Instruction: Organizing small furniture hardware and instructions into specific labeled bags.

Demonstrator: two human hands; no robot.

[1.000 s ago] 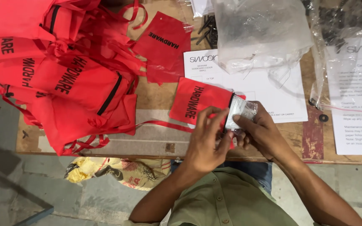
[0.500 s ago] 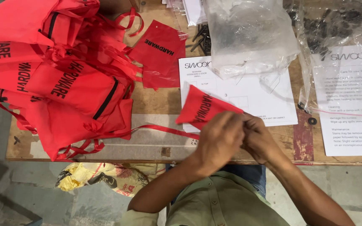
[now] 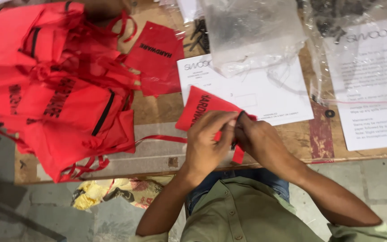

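Left hand (image 3: 209,139) and right hand (image 3: 258,139) are meeting at red pouch (image 3: 202,110) mouth | fingers pinching its drawstring end | pouch body lying up-left on desk (image 3: 157,154), equally near both.

On the workbench (image 3: 166,154), the drawstring pouch (image 3: 200,110) sits centre, with the pouch pile (image 3: 54,85) at nine o'clock, plastic bag (image 3: 251,33) at twelve, instruction sheet (image 3: 372,94) at three.

The person wears an olive-green buttoned shirt (image 3: 242,215) with rolled sleeves and blue jeans (image 3: 229,183).
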